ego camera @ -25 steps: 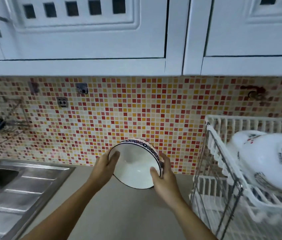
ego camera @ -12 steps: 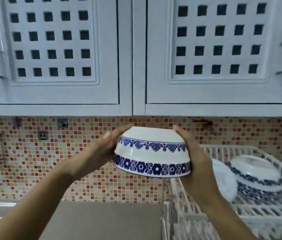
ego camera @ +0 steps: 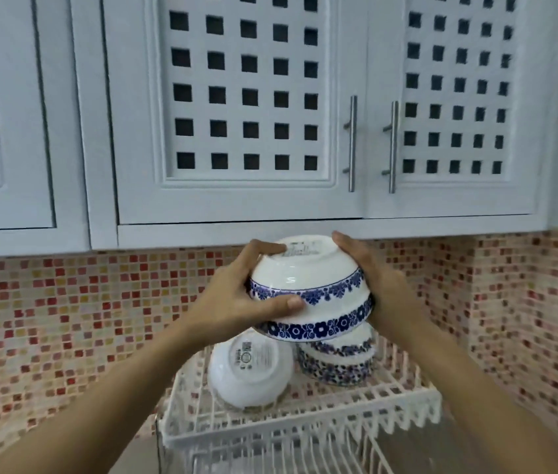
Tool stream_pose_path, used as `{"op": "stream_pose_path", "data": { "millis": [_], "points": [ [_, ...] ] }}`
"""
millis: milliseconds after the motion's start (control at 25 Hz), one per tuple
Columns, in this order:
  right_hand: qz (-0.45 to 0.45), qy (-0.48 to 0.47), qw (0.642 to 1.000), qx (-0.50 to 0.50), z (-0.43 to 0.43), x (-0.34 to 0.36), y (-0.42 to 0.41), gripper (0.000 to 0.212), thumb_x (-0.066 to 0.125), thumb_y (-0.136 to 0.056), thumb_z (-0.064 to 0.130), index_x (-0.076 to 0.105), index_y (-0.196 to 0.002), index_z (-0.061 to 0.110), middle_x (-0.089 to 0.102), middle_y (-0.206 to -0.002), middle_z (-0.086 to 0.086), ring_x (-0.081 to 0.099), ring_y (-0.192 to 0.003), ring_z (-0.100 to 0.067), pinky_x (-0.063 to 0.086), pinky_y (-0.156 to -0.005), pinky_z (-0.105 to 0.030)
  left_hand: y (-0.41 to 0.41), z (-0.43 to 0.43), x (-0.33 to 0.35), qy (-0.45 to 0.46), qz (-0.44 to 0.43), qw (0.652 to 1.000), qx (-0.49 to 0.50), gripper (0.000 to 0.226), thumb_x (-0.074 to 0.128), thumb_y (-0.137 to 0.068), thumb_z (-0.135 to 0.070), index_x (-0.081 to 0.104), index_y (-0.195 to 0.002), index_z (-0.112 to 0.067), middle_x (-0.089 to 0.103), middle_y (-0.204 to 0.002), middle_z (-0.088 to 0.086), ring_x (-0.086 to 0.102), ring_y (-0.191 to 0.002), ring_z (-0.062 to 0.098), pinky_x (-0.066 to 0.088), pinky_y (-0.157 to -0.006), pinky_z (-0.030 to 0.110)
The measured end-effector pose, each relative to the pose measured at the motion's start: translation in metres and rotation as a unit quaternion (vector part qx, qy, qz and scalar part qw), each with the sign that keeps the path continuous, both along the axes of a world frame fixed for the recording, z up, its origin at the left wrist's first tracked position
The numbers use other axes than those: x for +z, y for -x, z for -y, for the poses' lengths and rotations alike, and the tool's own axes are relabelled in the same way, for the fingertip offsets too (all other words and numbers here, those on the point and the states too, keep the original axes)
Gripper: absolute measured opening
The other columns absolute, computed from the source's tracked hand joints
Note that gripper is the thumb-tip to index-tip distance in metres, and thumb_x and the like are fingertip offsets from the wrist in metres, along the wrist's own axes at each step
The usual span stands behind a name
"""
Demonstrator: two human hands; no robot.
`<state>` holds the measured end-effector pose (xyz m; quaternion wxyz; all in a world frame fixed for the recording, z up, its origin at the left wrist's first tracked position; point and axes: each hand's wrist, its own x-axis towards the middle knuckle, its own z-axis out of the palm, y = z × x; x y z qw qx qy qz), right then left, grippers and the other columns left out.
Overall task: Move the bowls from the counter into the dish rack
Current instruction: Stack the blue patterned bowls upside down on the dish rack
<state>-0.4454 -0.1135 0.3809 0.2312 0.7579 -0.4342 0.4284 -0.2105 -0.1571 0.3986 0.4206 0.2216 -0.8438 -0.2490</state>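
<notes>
A white bowl with blue flower bands (ego camera: 315, 289) is upside down in the air, tilted slightly, above the upper tier of the white wire dish rack (ego camera: 404, 405). My left hand (ego camera: 236, 302) grips its left side and my right hand (ego camera: 376, 289) grips its right side. In the rack below lie a plain white bowl (ego camera: 250, 374), turned over with its base toward me, and a blue-patterned bowl (ego camera: 339, 362), turned over, directly under the held bowl.
White wall cabinets with lattice doors and metal handles (ego camera: 352, 145) hang just above the held bowl. A red and orange mosaic backsplash (ego camera: 65, 319) runs behind. The rack's lower tier (ego camera: 287, 453) shows at the bottom edge.
The bowl went from facing me near the counter to upside down, then moved right and over the rack's upper tier. The view swung right and up.
</notes>
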Motion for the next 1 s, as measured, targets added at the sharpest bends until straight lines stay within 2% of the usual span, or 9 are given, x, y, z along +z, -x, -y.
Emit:
{"op": "stream_pose_path", "data": {
  "millis": [120,200,280,440,560,640,720,840,1000],
  "points": [
    [-0.030,-0.280,0.959,0.012,-0.009,0.007,0.054,0.112,0.078,-0.072,0.035,-0.009,-0.139,0.057,0.004,-0.149,0.024,0.022,-0.136,-0.002,0.022,-0.116,-0.034,0.040,0.004,-0.004,0.034,0.010,0.998,0.050,0.076,0.074,-0.048,-0.064,0.048,-0.115,-0.039,0.063,-0.105,-0.018,0.066,-0.092,0.002,0.058,-0.074,0.021],
    [-0.001,-0.363,0.931,0.039,-0.015,0.005,0.076,0.120,0.077,-0.060,0.056,-0.015,-0.137,0.059,-0.007,-0.152,0.025,0.013,-0.141,-0.002,0.018,-0.117,-0.032,0.066,0.009,-0.012,0.043,0.024,0.996,0.068,0.078,0.075,-0.047,-0.065,0.048,-0.115,-0.037,0.063,-0.110,-0.012,0.065,-0.097,0.009,0.058,-0.079,0.027],
    [0.044,-0.372,0.926,0.034,-0.014,-0.001,0.089,0.121,0.075,-0.057,0.061,-0.015,-0.137,0.056,-0.004,-0.152,0.023,0.013,-0.141,-0.003,0.020,-0.116,-0.030,0.091,0.012,-0.023,0.066,0.045,0.993,0.089,0.080,0.075,-0.049,-0.067,0.046,-0.116,-0.034,0.058,-0.117,-0.009,0.059,-0.103,0.013,0.053,-0.086,0.031],
    [0.059,-0.386,0.920,0.032,-0.001,-0.029,0.111,0.128,0.081,-0.054,0.057,-0.008,-0.145,0.043,0.007,-0.151,0.022,0.014,-0.143,-0.009,0.023,-0.117,-0.034,0.125,0.018,-0.049,0.101,0.143,0.977,0.118,0.088,0.076,-0.054,-0.065,0.038,-0.123,-0.026,0.041,-0.122,-0.011,0.043,-0.109,0.009,0.034,-0.087,0.022],
    [0.034,-0.383,0.923,0.025,0.006,-0.052,0.125,0.130,0.084,-0.052,0.054,-0.005,-0.146,0.040,0.005,-0.141,0.030,0.009,-0.139,-0.001,0.017,-0.118,-0.032,0.140,0.019,-0.073,0.091,0.189,0.969,0.129,0.090,0.079,-0.058,-0.058,0.031,-0.127,-0.027,0.031,-0.128,-0.007,0.037,-0.113,0.011,0.033,-0.092,0.022],
    [0.008,-0.370,0.929,0.008,0.013,-0.063,0.129,0.131,0.083,-0.049,0.057,-0.003,-0.146,0.040,0.001,-0.144,0.031,0.007,-0.138,-0.001,0.016,-0.118,-0.038,0.146,0.018,-0.084,0.092,0.198,0.968,0.127,0.096,0.082,-0.056,-0.053,0.027,-0.132,-0.030,0.024,-0.130,-0.008,0.034,-0.117,0.012,0.034,-0.096,0.022],
    [-0.004,-0.363,0.932,-0.004,0.019,-0.073,0.132,0.134,0.082,-0.046,0.061,-0.004,-0.147,0.037,-0.001,-0.149,0.026,0.009,-0.141,-0.008,0.022,-0.117,-0.046,0.150,0.019,-0.091,0.081,0.202,0.968,0.125,0.109,0.084,-0.054,-0.051,0.018,-0.140,-0.035,0.021,-0.138,-0.005,0.032,-0.125,0.016,0.035,-0.105,0.029],
    [-0.039,-0.360,0.932,-0.016,0.027,-0.080,0.133,0.132,0.083,-0.049,0.058,-0.006,-0.146,0.037,-0.004,-0.149,0.020,0.012,-0.142,-0.016,0.028,-0.114,-0.048,0.152,0.022,-0.101,0.067,0.224,0.960,0.156,0.126,0.083,-0.049,-0.056,0.005,-0.146,-0.037,0.014,-0.148,0.001,0.024,-0.138,0.024,0.029,-0.114,0.039],
    [-0.080,-0.369,0.926,-0.028,0.031,-0.080,0.131,0.129,0.083,-0.053,0.053,-0.008,-0.143,0.039,-0.008,-0.150,0.015,0.015,-0.142,-0.023,0.028,-0.114,-0.048,0.154,0.022,-0.108,0.048,0.226,0.955,0.185,0.137,0.084,-0.046,-0.058,0.001,-0.150,-0.025,0.009,-0.153,0.005,0.020,-0.142,0.027,0.029,-0.115,0.043]
  ]
}}
